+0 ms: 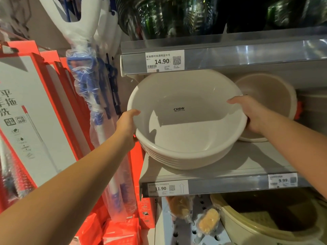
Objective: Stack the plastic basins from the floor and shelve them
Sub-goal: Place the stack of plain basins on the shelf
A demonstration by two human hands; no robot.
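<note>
Nested white basins, the top one empty, tilt at the shelf front-left edge. The left hand and right hand clamp opposite rims. The beige basin behind is partly hidden.

This was a shop's housewares aisle. Grey metal shelf rails carried white paper price tags with barcodes and QR codes: a 14.90 tag at 12 o'clock, an 11.90 tag at 6 o'clock, a 9.99 tag at 4 o'clock. A stack of identical white round plastic basins sat shelved at centre. Red-and-white cardboard mop boxes and plastic-wrapped blue-and-white mops hung at 9 to 11 o'clock.
</note>
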